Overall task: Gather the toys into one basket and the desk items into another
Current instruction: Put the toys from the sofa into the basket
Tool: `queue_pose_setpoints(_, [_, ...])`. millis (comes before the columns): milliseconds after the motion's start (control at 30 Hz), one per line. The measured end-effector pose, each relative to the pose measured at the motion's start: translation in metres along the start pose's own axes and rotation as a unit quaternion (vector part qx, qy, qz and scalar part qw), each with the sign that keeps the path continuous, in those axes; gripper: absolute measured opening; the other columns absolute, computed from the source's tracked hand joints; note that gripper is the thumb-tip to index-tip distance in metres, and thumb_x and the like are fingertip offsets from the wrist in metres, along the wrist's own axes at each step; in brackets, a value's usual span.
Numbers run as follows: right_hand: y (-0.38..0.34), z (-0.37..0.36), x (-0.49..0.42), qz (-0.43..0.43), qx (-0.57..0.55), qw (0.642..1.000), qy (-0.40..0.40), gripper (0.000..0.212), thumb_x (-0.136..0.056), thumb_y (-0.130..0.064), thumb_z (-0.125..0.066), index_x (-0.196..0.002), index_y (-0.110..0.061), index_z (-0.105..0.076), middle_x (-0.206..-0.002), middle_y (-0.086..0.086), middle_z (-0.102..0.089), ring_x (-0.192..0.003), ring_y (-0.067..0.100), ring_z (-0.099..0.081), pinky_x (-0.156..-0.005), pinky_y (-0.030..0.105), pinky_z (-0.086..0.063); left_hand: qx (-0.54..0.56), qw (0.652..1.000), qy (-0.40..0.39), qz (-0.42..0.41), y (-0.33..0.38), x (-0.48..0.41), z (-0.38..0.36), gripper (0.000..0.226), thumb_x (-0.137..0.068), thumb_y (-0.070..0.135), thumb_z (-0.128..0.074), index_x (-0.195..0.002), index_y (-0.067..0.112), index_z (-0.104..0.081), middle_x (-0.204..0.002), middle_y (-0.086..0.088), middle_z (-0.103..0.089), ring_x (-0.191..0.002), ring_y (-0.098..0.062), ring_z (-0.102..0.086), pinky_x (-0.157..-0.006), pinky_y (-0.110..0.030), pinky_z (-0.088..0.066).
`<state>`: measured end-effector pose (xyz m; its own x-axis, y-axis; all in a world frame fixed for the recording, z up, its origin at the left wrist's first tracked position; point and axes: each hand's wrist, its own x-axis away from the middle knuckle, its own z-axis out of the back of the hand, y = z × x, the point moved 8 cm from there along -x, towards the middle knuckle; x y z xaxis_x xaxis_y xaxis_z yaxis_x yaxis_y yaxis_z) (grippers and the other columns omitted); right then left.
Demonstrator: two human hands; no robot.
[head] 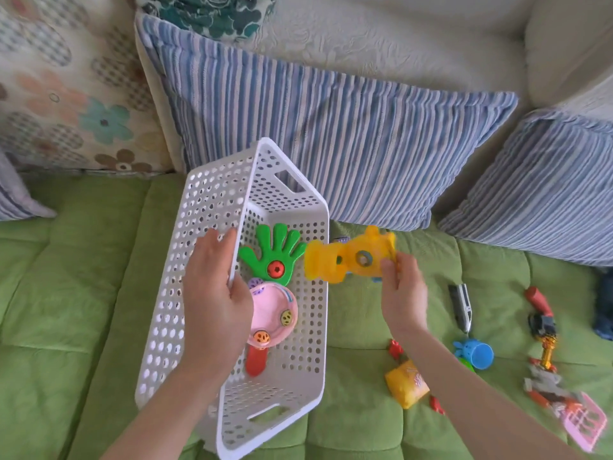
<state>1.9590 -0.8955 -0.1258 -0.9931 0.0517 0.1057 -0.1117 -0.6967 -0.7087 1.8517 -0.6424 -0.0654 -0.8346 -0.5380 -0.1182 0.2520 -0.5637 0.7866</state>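
Observation:
A white perforated basket [185, 293] is tilted up on the green sofa seat. My left hand [215, 293] grips its upper long rim. Inside lie a green hand-shaped clapper [275, 250] and a pink rattle [275, 313] with a red handle. My right hand [403, 290] pinches a yellow hand-shaped toy [348, 257], held just over the basket's right rim. On the seat to the right lie a yellow block toy [406, 383], a blue toy cup [477, 353], a dark pen-like item [462, 307], a red and black tool toy [540, 313] and a pink and orange toy [564, 403].
Two blue striped cushions [331, 127] [544, 194] lean against the sofa back behind the basket. A floral cushion [66, 84] stands at the back left. A dark blue object [605, 310] lies at the right edge. Small red pieces [396, 348] lie near the yellow block.

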Motion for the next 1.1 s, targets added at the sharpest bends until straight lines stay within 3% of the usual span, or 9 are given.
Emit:
queue_pose_setpoints(200, [-0.009,-0.086,0.012,0.029,0.034,0.969,-0.244,0.027,-0.1,-0.022,-0.032,-0.115,-0.01,-0.051,-0.08,-0.004,-0.058,-0.066,0.011,-0.051,-0.055,0.023,-0.039,0.029,0.995,0.019,0.099,-0.005,0.007,-0.016,0.053,-0.084,-0.013,-0.045,-0.134,0.005,-0.044,-0.143,-0.018,-0.04,-0.132,-0.035,-0.037,-0.105,-0.055,-0.035])
queue_pose_setpoints(267, [0.0,-0.093,0.004,0.018,0.017,0.973,-0.229,0.03,-0.1,-0.02,-0.032,-0.12,-0.011,-0.053,-0.096,0.007,-0.064,-0.081,0.024,-0.059,-0.066,0.032,-0.045,0.017,0.996,0.03,0.088,-0.002,0.008,-0.02,0.052,-0.082,-0.005,-0.043,-0.133,0.004,-0.046,-0.139,-0.02,-0.042,-0.124,-0.044,-0.042,-0.097,-0.059,-0.039])
queue_pose_setpoints(333, [0.015,-0.086,-0.016,0.004,0.01,0.987,-0.163,0.027,-0.099,-0.017,-0.035,-0.113,-0.007,-0.056,-0.088,0.008,-0.061,-0.08,0.028,-0.057,-0.059,0.033,-0.039,0.001,0.996,0.037,0.086,0.0,0.009,-0.025,0.052,-0.081,-0.007,-0.042,-0.132,0.005,-0.047,-0.14,-0.02,-0.041,-0.13,-0.038,-0.039,-0.1,-0.056,-0.039])
queue_pose_setpoints(433, [0.051,-0.079,-0.05,-0.055,0.054,0.991,-0.109,0.025,-0.097,-0.016,-0.041,-0.112,-0.003,-0.055,-0.1,0.012,-0.06,-0.089,0.03,-0.056,-0.062,0.026,-0.031,-0.022,0.993,0.036,0.11,-0.001,0.008,-0.033,0.058,-0.083,-0.014,-0.045,-0.135,0.01,-0.044,-0.146,-0.013,-0.036,-0.139,-0.022,-0.028,-0.111,-0.03,-0.026])
queue_pose_setpoints(600, [0.086,-0.104,-0.074,-0.112,0.158,0.961,-0.198,0.057,-0.087,-0.029,-0.061,-0.132,-0.005,-0.038,-0.129,0.015,-0.05,-0.109,0.033,-0.054,-0.08,0.039,-0.047,-0.049,0.991,0.047,0.115,-0.004,0.009,-0.041,0.06,-0.082,-0.015,-0.046,-0.135,0.013,-0.044,-0.146,-0.011,-0.035,-0.138,-0.021,-0.028,-0.103,-0.001,-0.015])
queue_pose_setpoints(733, [0.093,-0.13,-0.077,-0.128,0.165,0.952,-0.224,0.059,-0.081,-0.028,-0.069,-0.124,-0.003,-0.038,-0.124,0.017,-0.051,-0.109,0.036,-0.053,-0.08,0.045,-0.049,-0.052,0.991,0.049,0.117,-0.006,0.011,-0.044,0.06,-0.081,-0.014,-0.045,-0.134,0.013,-0.045,-0.144,-0.01,-0.039,-0.137,-0.021,-0.03,-0.107,-0.022,-0.021])
queue_pose_setpoints(900, [0.09,-0.132,-0.079,-0.13,0.178,0.96,-0.171,0.048,-0.081,-0.026,-0.065,-0.115,-0.004,-0.041,-0.114,0.017,-0.055,-0.103,0.036,-0.055,-0.08,0.046,-0.051,-0.053,0.99,0.058,0.12,-0.008,0.012,-0.044,0.061,-0.081,-0.015,-0.046,-0.135,0.014,-0.044,-0.145,-0.01,-0.037,-0.137,-0.02,-0.03,-0.106,-0.013,-0.019])
queue_pose_setpoints(1033, [0.08,-0.112,-0.07,-0.139,0.083,0.981,-0.109,0.045,-0.083,-0.028,-0.062,-0.116,-0.004,-0.043,-0.107,0.016,-0.057,-0.091,0.034,-0.058,-0.074,0.043,-0.052,-0.053,0.99,0.051,0.122,-0.009,0.016,-0.045,0.061,-0.083,-0.014,-0.046,-0.136,0.016,-0.042,-0.147,-0.007,-0.034,-0.14,-0.016,-0.025,-0.104,-0.002,-0.012])
queue_pose_setpoints(1100, [0.07,-0.098,-0.063,-0.131,0.011,0.987,-0.09,0.043,-0.083,-0.028,-0.063,-0.116,-0.006,-0.044,-0.105,0.013,-0.057,-0.084,0.027,-0.057,-0.066,0.035,-0.049,-0.047,0.991,0.039,0.119,-0.007,0.017,-0.045,0.06,-0.084,-0.012,-0.045,-0.137,0.015,-0.04,-0.147,-0.006,-0.034,-0.14,-0.016,-0.025,-0.108,-0.008,-0.015])
